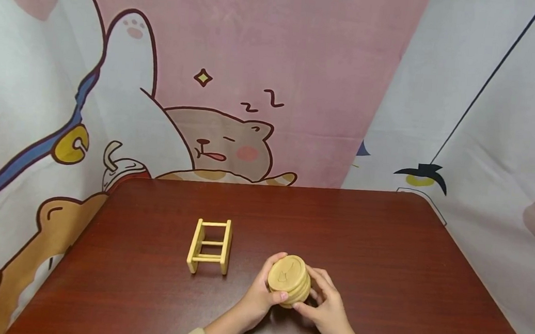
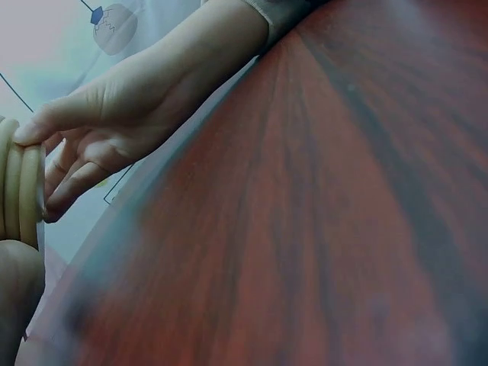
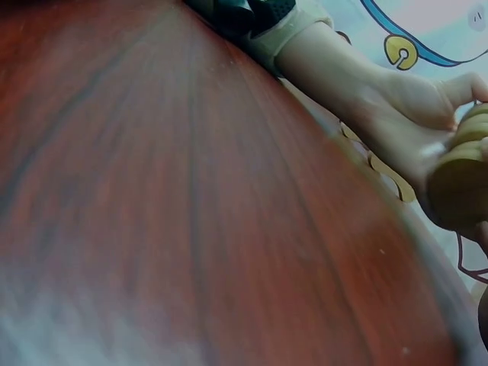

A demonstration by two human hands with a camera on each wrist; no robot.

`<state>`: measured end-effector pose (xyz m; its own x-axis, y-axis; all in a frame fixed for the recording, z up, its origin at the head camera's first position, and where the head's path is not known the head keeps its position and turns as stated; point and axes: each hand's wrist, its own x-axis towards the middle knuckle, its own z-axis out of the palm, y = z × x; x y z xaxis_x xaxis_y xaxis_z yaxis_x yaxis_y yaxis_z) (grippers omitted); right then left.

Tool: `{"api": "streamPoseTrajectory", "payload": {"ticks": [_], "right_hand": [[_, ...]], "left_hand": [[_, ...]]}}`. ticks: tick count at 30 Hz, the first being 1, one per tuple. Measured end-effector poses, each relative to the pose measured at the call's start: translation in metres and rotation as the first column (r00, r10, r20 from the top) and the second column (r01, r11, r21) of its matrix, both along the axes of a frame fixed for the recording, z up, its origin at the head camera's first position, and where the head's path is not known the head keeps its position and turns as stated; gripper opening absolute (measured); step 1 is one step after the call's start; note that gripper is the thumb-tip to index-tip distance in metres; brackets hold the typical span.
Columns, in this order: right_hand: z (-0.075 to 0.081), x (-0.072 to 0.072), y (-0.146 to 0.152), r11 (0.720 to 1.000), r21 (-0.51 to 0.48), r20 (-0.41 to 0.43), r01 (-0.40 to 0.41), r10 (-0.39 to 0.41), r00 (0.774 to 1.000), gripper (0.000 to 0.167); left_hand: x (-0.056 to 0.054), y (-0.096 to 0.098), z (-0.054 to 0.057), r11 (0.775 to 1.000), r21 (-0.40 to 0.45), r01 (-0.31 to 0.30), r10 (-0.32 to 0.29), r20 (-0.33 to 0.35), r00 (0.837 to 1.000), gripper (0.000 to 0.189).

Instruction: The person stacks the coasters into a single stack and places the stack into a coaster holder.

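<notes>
Both hands hold a stack of round wooden coasters [image 1: 289, 274] low over the front of the table, its top face tipped toward the head camera and bearing a thin line drawing. My left hand [image 1: 257, 298] grips the stack from the left, thumb across the near side. From the right, my right hand [image 1: 329, 308] pinches the lower coasters between thumb and fingers. In the left wrist view, several coaster edges [image 2: 21, 183] show beside the right hand [image 2: 114, 114]. The right wrist view shows the stack's flat underside [image 3: 457, 191] against the left hand [image 3: 412, 130].
A small wooden rack [image 1: 192, 247] with two side frames joined by crossbars stands on the dark red-brown table [image 1: 360, 235], left of the hands. Cartoon-printed cloth [image 1: 319, 88] hangs behind the table and along its sides.
</notes>
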<state>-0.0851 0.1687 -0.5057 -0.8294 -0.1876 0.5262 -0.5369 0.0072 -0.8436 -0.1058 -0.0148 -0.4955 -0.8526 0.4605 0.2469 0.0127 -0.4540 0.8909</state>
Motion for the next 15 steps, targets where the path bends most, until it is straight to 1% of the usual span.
{"api": "streamPoseTrajectory", "payload": {"ticks": [4,6,8,11,15], "right_hand": [[0.001,0.0,-0.006,0.998,-0.048,-0.045,0.035,-0.037,0.998,0.08],[0.001,0.001,-0.009,0.997,-0.056,-0.071,0.055,-0.059,0.996,0.081],[0.002,0.0,-0.011,0.995,-0.06,-0.08,0.08,-0.085,0.993,0.082],[0.003,0.001,-0.013,0.991,-0.047,-0.058,0.126,-0.129,0.99,0.083],[0.004,0.002,-0.016,0.982,-0.009,0.023,0.187,-0.187,0.982,0.089]], "left_hand": [[-0.001,0.005,0.001,0.998,0.06,-0.02,0.018,0.031,0.999,0.079],[-0.002,0.007,0.002,0.996,0.091,-0.021,0.016,0.053,0.998,0.078],[-0.003,0.01,0.003,0.992,0.124,-0.021,0.012,0.074,0.997,0.077],[-0.004,0.013,0.005,0.984,0.174,-0.032,0.012,0.112,0.994,0.073],[-0.004,0.019,0.006,0.977,0.206,-0.05,0.021,0.141,0.99,0.069]]}}
